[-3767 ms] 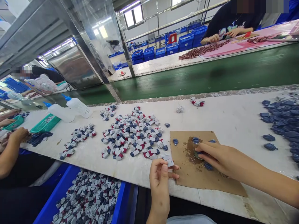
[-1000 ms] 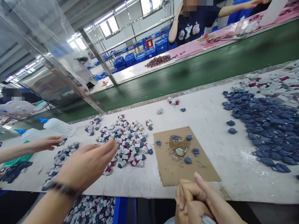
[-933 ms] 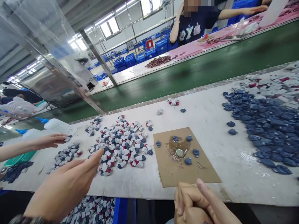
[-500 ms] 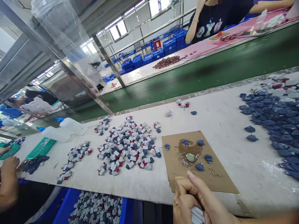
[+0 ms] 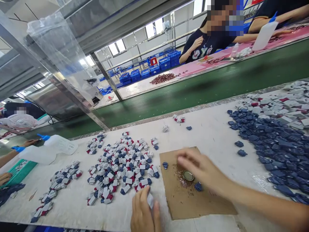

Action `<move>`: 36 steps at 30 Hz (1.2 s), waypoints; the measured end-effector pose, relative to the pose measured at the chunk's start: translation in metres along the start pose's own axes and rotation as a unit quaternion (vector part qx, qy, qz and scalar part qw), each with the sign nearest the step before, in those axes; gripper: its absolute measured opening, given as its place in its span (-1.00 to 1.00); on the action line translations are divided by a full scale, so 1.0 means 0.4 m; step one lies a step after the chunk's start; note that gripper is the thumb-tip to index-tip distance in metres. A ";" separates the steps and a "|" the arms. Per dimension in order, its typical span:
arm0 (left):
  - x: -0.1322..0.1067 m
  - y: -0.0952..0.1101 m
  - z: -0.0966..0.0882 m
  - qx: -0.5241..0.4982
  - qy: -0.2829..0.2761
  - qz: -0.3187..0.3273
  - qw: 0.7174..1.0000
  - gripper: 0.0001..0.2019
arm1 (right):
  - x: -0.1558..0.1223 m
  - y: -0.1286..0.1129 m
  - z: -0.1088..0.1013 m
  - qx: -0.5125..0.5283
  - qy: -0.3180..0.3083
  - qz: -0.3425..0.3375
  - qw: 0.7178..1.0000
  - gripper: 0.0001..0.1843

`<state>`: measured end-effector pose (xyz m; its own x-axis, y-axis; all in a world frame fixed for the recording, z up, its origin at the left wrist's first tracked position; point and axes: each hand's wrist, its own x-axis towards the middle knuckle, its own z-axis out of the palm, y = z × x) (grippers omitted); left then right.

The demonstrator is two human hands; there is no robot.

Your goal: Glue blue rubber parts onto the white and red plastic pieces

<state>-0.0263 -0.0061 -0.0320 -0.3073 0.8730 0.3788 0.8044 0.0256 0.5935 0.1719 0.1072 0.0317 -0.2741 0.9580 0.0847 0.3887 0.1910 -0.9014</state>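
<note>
My left hand (image 5: pixel 144 211) is at the table's front edge, its fingers closed around a whitish-grey plastic piece (image 5: pixel 150 200). Over the cardboard sheet (image 5: pixel 183 206) reaches my right hand (image 5: pixel 196 166), its fingertips smeared by motion, so whether they hold anything does not show. Beneath its fingers lies a bottle cap (image 5: pixel 188 176) on a wet brown stain. Small navy blue pieces sit on the cardboard: one (image 5: pixel 165 165) at its left edge, another (image 5: pixel 198 186) just below my right hand. My right hand and forearm hide other parts of the sheet.
Left of the cardboard spreads a pile of white, red and navy pieces (image 5: pixel 120 164). A heap of navy pieces (image 5: pixel 272 145) lies right. Squeeze bottles (image 5: pixel 61 144) and a green basket (image 5: pixel 27 172) stand left, near another person's hand (image 5: pixel 5 178). Beyond runs a green belt (image 5: pixel 193 85).
My hands, together before, are now apart. The right has moved up over the cardboard; the left has moved left with the whitish-grey piece. The camera view has shifted right.
</note>
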 end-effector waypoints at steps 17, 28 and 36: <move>0.046 -0.046 0.010 0.129 0.031 0.181 0.974 -0.50 | 0.257 0.232 -0.149 -0.381 0.055 0.084 0.919 -0.81; 0.464 0.110 0.152 0.026 -0.111 0.132 0.985 -0.78 | 0.237 0.279 -0.148 -0.345 0.095 0.009 0.934 -0.85; 0.448 0.086 0.157 -0.172 -0.103 0.035 0.979 -0.74 | 0.249 0.291 -0.150 -0.194 0.098 -0.027 0.976 -0.83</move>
<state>-0.0218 0.1816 0.0117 -0.1197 0.9472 0.2975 0.5901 -0.1732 0.7885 0.2428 0.2377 -0.0393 -0.1445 0.9594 0.2423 0.6920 0.2730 -0.6682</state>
